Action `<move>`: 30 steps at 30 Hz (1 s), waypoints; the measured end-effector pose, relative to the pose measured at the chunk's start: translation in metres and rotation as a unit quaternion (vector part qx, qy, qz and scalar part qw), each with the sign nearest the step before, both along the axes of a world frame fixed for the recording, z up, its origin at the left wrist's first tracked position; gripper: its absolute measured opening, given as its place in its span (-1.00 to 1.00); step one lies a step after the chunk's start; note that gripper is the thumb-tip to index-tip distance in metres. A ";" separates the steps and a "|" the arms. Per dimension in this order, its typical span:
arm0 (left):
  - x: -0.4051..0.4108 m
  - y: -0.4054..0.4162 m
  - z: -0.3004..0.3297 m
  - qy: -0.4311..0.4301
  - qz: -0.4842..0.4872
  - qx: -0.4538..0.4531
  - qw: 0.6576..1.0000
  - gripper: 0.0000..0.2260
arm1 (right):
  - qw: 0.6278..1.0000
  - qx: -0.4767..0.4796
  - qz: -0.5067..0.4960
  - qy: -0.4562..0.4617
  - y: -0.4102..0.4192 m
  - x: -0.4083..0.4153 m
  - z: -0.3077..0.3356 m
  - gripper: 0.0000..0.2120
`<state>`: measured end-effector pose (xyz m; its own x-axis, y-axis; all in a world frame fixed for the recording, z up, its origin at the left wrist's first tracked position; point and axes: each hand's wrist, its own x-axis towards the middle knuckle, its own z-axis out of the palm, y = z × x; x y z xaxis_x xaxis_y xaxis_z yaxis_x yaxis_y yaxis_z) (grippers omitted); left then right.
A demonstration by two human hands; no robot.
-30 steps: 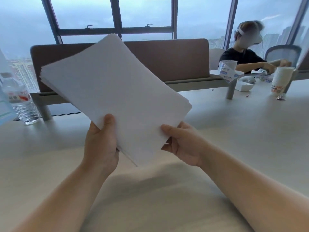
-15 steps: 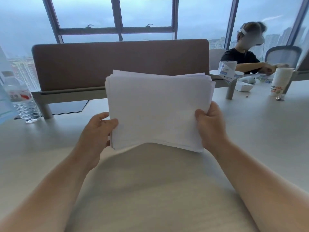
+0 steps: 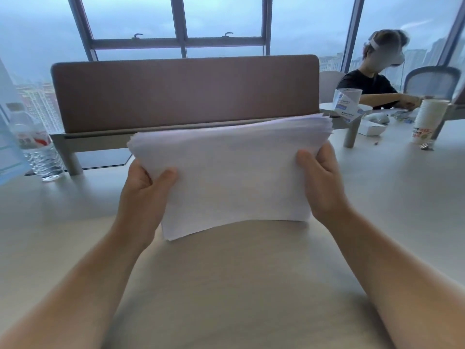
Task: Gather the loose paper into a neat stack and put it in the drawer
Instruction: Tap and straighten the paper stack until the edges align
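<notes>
Spreading beneath everything, the counter (image 3: 377, 210) is being kept clear below the paper stack (image 3: 226, 177), which is being held just above it. The stack is being gripped at its short edges by the left hand (image 3: 144, 195) and right hand (image 3: 320, 182), both closed on it. Top edges are being left fanned; sheets could slip if the grip is being loosened. No drawer is being shown.

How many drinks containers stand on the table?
2: a clear water bottle at the far left, and a tall paper cup at the far right. Others may be hidden behind the paper stack.
</notes>
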<state>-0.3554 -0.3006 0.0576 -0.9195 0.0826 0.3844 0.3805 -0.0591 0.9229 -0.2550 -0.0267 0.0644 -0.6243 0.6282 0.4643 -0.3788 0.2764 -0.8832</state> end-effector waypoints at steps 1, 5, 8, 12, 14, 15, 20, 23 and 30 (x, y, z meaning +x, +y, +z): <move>0.001 0.000 -0.001 -0.002 0.004 -0.010 1.000 -0.67 | 1.000 -0.002 0.006 -0.013 -0.001 -0.002 -0.004 -0.81; 0.005 0.002 0.000 0.019 0.054 -0.055 0.997 -0.72 | 1.000 0.015 -0.005 -0.027 -0.001 -0.004 -0.011 -0.75; 0.007 0.002 0.002 0.069 0.089 -0.068 0.991 -0.85 | 0.998 0.040 -0.029 -0.029 -0.001 -0.002 -0.006 -0.82; 0.014 0.004 0.009 0.100 0.075 -0.036 0.991 -0.75 | 0.996 0.080 -0.040 0.004 -0.003 0.001 0.002 -0.83; 0.015 0.006 0.011 0.094 0.035 -0.012 0.995 -0.74 | 0.996 0.073 -0.045 0.024 -0.002 0.001 0.006 -0.76; 0.014 0.006 0.011 0.082 0.015 0.005 0.997 -0.78 | 0.996 0.073 -0.048 0.029 -0.001 0.002 0.008 -0.74; 0.002 0.002 0.009 -0.006 -0.015 0.097 0.995 -0.93 | 0.998 -0.038 0.017 0.036 0.013 -0.005 0.003 -0.83; -0.003 -0.002 -0.001 -0.049 -0.052 0.053 0.996 -0.90 | 0.996 -0.045 0.063 -0.043 0.012 -0.013 -0.016 -0.75; 0.003 0.001 0.000 0.014 0.003 0.001 1.000 -0.86 | 0.999 0.011 0.022 -0.028 0.006 -0.012 -0.013 -0.82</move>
<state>-0.3524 -0.2995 0.0572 -0.9089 0.0768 0.4099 0.4063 -0.0587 0.9119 -0.2675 -0.0207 0.0509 -0.6759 0.5907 0.4407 -0.3407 0.2797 -0.8976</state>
